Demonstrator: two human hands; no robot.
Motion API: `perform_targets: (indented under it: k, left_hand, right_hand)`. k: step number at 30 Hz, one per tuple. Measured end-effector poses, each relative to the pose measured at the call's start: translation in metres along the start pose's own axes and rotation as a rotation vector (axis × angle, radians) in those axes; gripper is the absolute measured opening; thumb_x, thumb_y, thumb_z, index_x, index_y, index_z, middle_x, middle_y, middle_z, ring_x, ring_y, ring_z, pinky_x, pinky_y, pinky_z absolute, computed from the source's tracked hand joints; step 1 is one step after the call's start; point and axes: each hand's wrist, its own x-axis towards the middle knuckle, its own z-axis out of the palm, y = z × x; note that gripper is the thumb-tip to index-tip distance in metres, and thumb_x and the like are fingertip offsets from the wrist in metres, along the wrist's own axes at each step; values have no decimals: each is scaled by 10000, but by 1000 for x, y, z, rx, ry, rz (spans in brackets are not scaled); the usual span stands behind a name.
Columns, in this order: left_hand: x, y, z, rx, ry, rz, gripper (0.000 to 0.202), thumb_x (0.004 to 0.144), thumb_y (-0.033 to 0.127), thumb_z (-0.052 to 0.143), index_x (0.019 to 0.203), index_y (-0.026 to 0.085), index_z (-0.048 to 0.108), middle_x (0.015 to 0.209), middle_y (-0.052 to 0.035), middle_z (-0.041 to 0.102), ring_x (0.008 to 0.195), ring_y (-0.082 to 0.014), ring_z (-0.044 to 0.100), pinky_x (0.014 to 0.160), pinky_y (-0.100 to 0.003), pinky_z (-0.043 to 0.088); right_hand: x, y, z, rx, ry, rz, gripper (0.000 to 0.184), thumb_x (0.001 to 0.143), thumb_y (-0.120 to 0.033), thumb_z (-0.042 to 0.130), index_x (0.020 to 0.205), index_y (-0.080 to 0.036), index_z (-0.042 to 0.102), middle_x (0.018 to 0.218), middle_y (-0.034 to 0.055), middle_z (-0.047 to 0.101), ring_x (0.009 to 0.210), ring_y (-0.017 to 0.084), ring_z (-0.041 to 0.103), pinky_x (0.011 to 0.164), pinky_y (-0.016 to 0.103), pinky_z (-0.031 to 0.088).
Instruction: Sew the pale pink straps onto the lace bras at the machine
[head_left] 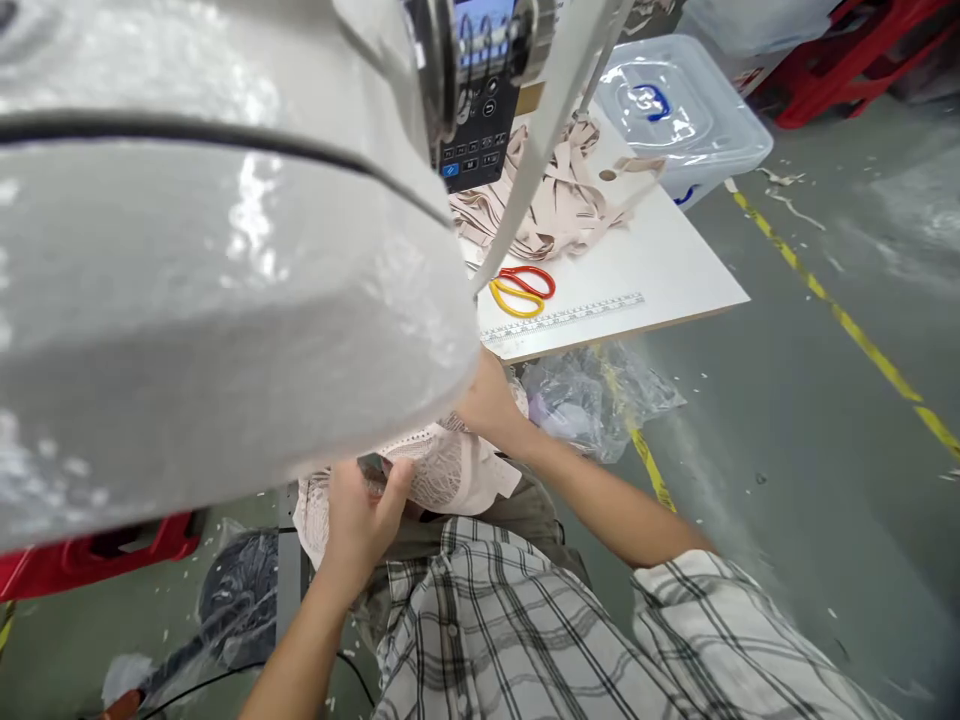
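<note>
A pale pink lace garment (439, 470) with a rounded, cup-like part lies across the person's lap, below the large white sewing machine head (225, 300). My left hand (364, 515) grips its left portion, thumb raised on the near side and fingertips partly hidden. On the far right of the lace rests my right hand (491, 405), its back towards me. The machine head and the hand itself hide those right fingers, so their grip does not show. The garment's upper edge also disappears behind the machine.
Red-and-yellow thread snips (523, 290) and a ruler strip (562, 318) are on the white tabletop (667, 270). Beyond them are beige fabric strips (555, 205) and a control panel (476, 140). A lidded plastic bin (682, 110) stands behind; a plastic bag (600, 395) hangs below.
</note>
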Motion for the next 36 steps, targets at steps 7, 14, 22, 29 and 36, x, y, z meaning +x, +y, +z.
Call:
perform_targets:
  k: [7,14,22,29,36]
  left_hand:
    - [7,1,-2,-63,-167,-149,358,844,520,635,958,197,532,806,-25,546,711,-200,542,623,-291,417]
    - [7,17,-5,41,-195,-234,476,820,594,641,1021,190,488,881,-63,563,800,-257,595,663,-344,450]
    - [9,27,0,141,-81,-178,587,766,615,675,1092,176,461,1019,-121,586,928,-320,613,745,-435,498]
    - [9,30,5,181,-35,-134,697,756,664,664,1183,167,425,1076,-151,587,1010,-360,605,821,-498,501]
    - [11,28,4,172,-41,-131,758,741,653,682,1242,147,423,1137,-184,563,1099,-389,572,891,-530,477]
  right_hand:
    - [-38,10,-2,179,-64,115,250,903,-459,609,931,-216,560,921,28,596,779,146,572,722,297,496]
    - [-53,14,-7,196,-113,44,272,871,-458,663,932,-216,556,942,43,575,851,174,557,746,318,475]
    - [-61,20,-12,116,-146,23,334,862,-526,641,943,-215,552,930,44,602,854,191,564,773,355,451]
    - [-67,28,-16,89,-174,37,407,851,-600,621,975,-217,558,937,48,610,842,196,574,750,350,457]
    - [-72,55,-34,-80,-292,-108,540,888,-680,489,1081,-186,589,941,88,654,809,213,597,708,342,454]
